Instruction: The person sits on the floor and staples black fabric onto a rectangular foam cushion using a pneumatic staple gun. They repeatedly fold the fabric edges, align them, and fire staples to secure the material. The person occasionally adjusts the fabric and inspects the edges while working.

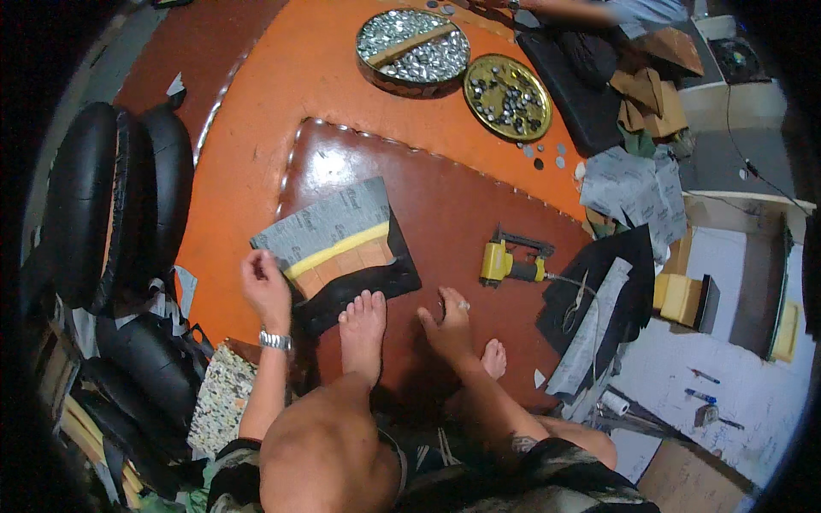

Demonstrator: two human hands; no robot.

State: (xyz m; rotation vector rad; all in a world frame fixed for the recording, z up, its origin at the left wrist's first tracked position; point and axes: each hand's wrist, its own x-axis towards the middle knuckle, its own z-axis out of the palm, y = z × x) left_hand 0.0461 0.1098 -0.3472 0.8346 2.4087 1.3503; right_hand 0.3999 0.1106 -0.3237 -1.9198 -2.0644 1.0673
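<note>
My left hand (263,278) has curled fingers at the left edge of a layered piece of grey printed backing (318,209), yellow strip (338,241), wooden slats (351,267) and black material (400,279); whatever the fingertips grip is hidden. My bare foot (361,329) rests at the piece's lower edge. My right hand (446,321), fingers apart and holding nothing, is low over the maroon padded panel (453,205), right of that foot. A yellow pneumatic stapler (505,263) with a hose lies to its upper right.
Black padded cushions (81,205) stand left. On the orange surface (231,205) are a tin of silver tacks (402,43) and a gold tray with studs (506,98). Black and grey scraps (629,197) and a white board (710,385) are right. Another person's arm (573,13) shows at top.
</note>
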